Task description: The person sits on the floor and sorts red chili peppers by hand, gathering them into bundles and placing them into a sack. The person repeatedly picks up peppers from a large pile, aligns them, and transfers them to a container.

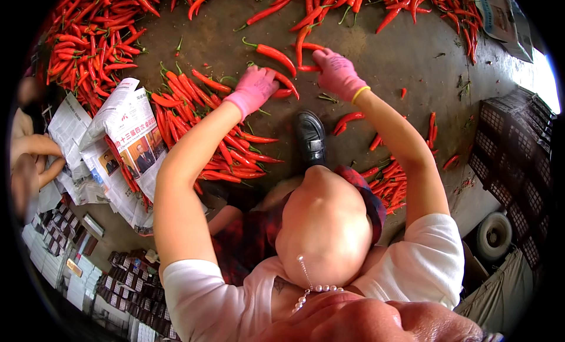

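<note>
My left hand (pixel 258 88), in a pink glove, is closed around red chili peppers (pixel 286 82). Their tips poke out to the right, and a green stem shows above the fingers. My right hand (pixel 339 73), also gloved in pink, has its fingers on red chili peppers (pixel 310 69) on the floor; how many it grips is hidden. Between the hands, another chili pepper (pixel 276 56) with a curled green stem lies loose. Below my left hand spreads a pile of chili peppers (pixel 190 117), their stems mostly toward the upper left or lower right.
Larger chili heaps (pixel 95 51) lie at the far left and along the top. Printed newspaper (pixel 132 134) partly wraps peppers at left, near another person's arm (pixel 37 145). A black shoe (pixel 311 137) stands between my arms. Dark plastic crates (pixel 507 143) and a wheel (pixel 494 236) are at right.
</note>
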